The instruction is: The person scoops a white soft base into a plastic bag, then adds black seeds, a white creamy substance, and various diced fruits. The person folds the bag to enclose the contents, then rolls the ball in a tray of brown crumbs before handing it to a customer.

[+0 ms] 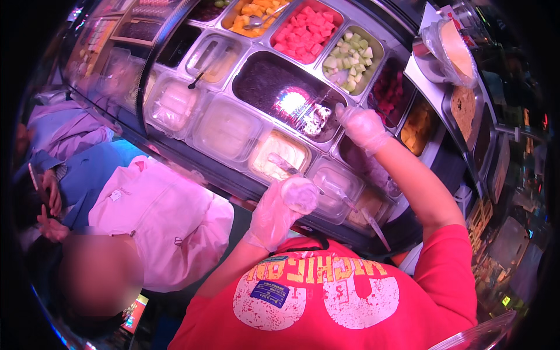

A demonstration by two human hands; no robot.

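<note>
And here's the round pale-lilac piece [300, 195], near the middle of the desk [204, 166], held in the gloved left hand [271, 216], fingers wrapped around its side and its face turned up. Just beyond it sits the cream-filled tub [265, 169], a pale spatula [281, 161] resting in it. Farther and to the right, the gloved right hand [366, 128] is at the right end of the long dark tub [256, 76], fingers drawn in narrow (whether they grip anything, I cannot tell from here), close by a whitish lump [318, 121] inside. The step in hand, as I read it, is work at that dark tub, with the round piece kept ready. The next move, I'd judge, calls for a steady, level left hand and a right hand that clears the rim cleanly.

Out past that, along the far side: orange cubes [251, 14] on the left, pink-red cubes [306, 35] in the centre, pale green cubes [353, 55] right. And over on the near left, a person in a pink jacket [157, 221] beside the desk!
</note>
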